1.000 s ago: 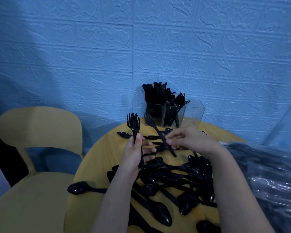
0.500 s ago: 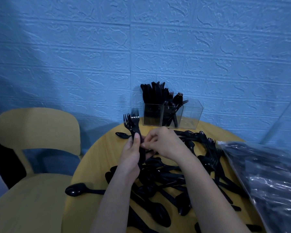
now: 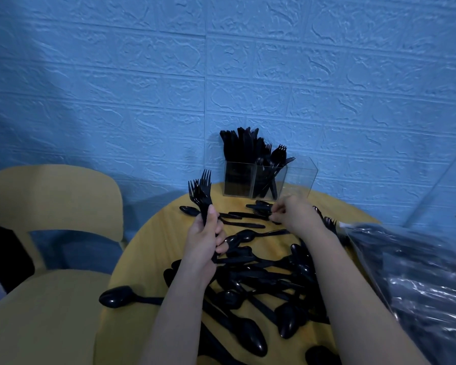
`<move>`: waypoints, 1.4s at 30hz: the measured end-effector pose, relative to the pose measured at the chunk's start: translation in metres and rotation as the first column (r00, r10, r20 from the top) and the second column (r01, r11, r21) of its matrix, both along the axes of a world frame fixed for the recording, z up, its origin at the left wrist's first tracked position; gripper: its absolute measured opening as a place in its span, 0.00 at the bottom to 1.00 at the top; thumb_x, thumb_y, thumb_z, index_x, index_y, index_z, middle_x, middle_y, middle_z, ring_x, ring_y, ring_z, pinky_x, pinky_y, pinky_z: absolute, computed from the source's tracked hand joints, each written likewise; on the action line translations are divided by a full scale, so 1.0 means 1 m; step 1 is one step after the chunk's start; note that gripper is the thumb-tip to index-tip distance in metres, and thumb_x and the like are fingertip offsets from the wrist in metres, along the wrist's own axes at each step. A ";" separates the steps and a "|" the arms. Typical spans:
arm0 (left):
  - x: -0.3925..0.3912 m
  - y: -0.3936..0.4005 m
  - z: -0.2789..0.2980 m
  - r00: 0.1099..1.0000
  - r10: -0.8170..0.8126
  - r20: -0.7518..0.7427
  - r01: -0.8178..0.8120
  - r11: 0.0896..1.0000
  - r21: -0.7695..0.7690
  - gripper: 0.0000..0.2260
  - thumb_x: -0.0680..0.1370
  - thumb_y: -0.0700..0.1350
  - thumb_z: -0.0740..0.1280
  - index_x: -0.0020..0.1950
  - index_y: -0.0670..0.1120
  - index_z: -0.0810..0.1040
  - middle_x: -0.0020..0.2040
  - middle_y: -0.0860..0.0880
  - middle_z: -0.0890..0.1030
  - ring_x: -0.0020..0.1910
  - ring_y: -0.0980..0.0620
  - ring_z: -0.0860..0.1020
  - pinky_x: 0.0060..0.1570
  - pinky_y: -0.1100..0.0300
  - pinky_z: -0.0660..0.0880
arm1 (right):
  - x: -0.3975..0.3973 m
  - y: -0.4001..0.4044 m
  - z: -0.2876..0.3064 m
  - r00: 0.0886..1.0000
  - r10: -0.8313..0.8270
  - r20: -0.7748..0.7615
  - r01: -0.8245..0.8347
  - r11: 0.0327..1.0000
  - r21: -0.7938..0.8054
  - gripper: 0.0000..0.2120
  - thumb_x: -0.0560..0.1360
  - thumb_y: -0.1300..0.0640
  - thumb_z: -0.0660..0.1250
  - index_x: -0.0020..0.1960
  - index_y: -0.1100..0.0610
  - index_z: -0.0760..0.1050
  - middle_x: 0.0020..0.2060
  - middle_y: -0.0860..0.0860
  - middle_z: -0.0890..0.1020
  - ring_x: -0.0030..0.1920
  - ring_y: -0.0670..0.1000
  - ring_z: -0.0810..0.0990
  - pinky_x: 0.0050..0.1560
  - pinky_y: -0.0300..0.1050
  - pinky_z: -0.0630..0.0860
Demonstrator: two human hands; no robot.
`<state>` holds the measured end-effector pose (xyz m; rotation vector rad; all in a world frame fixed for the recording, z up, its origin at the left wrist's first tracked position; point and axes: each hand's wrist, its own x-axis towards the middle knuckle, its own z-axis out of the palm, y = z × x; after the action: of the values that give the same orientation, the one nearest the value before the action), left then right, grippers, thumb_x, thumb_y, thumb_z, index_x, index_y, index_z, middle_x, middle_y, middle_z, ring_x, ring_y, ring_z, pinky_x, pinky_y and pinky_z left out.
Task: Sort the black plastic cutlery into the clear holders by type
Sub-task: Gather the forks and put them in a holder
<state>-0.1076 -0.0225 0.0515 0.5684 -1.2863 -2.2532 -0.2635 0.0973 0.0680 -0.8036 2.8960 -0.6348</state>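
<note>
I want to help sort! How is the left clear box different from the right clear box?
The left clear box is packed with black cutlery standing upright; the right clear box looks empty. The left one looks dark from what fills it; the right one shows the blue wall through it. Both are clear, square and stand on the table by the wall.

I count three clear holders (image 3: 269, 180) at the back of my tabletop (image 3: 153, 246): one packed with knives, one with forks, one bare. My left hand (image 3: 203, 243) holds a bunch of forks (image 3: 201, 192), at least three. The loose pile (image 3: 261, 280) is too tangled to count. One chair (image 3: 50, 233) stands alongside.
</note>
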 end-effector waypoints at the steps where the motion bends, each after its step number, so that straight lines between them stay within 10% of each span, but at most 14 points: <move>1: 0.001 0.000 0.000 1.000 0.001 -0.001 -0.001 1.000 0.009 0.11 0.80 0.52 0.59 0.43 0.46 0.68 0.28 0.54 0.64 0.23 0.60 0.61 0.19 0.68 0.60 | -0.001 -0.006 -0.004 0.999 0.032 -0.019 -0.031 0.998 0.052 0.09 0.74 0.54 0.70 0.53 0.55 0.79 0.50 0.53 0.80 0.50 0.54 0.78 0.52 0.51 0.78; 13: 0.002 0.000 0.003 1.000 -0.008 0.006 0.008 1.000 0.023 0.10 0.81 0.51 0.59 0.46 0.45 0.70 0.28 0.53 0.65 0.23 0.59 0.62 0.20 0.68 0.61 | 0.005 -0.009 -0.005 0.957 0.174 -0.233 -0.112 0.959 0.260 0.12 0.78 0.54 0.63 0.60 0.54 0.77 0.53 0.54 0.80 0.51 0.54 0.79 0.49 0.47 0.78; 18: 0.003 0.001 0.004 1.000 -0.014 0.019 0.014 1.000 0.005 0.11 0.81 0.51 0.59 0.45 0.45 0.70 0.29 0.53 0.65 0.23 0.59 0.62 0.21 0.67 0.62 | 0.010 0.006 0.008 1.000 0.020 0.004 -0.019 0.983 -0.185 0.07 0.76 0.52 0.68 0.51 0.53 0.81 0.44 0.49 0.81 0.42 0.48 0.77 0.40 0.41 0.75; 24: 0.003 0.004 0.005 0.996 -0.083 0.019 0.084 0.996 -0.005 0.11 0.81 0.51 0.58 0.45 0.44 0.68 0.30 0.53 0.66 0.24 0.59 0.63 0.22 0.67 0.63 | 0.036 0.023 0.035 0.965 0.037 0.259 0.165 0.685 -0.710 0.05 0.76 0.52 0.68 0.44 0.51 0.81 0.31 0.45 0.76 0.34 0.43 0.73 0.39 0.37 0.70; 42: 0.002 0.010 0.010 0.995 -0.103 -0.013 0.103 0.995 -0.020 0.12 0.82 0.49 0.56 0.54 0.41 0.70 0.37 0.47 0.78 0.22 0.60 0.63 0.19 0.69 0.60 | 0.070 -0.001 0.042 0.894 0.410 0.183 -0.174 0.693 -0.699 0.06 0.72 0.58 0.72 0.45 0.62 0.82 0.31 0.53 0.81 0.31 0.45 0.77 0.35 0.36 0.74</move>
<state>-0.1056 -0.0129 0.0610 0.4890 -1.3570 -2.3210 -0.1931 0.0965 0.1096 -1.0686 2.1282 -1.6319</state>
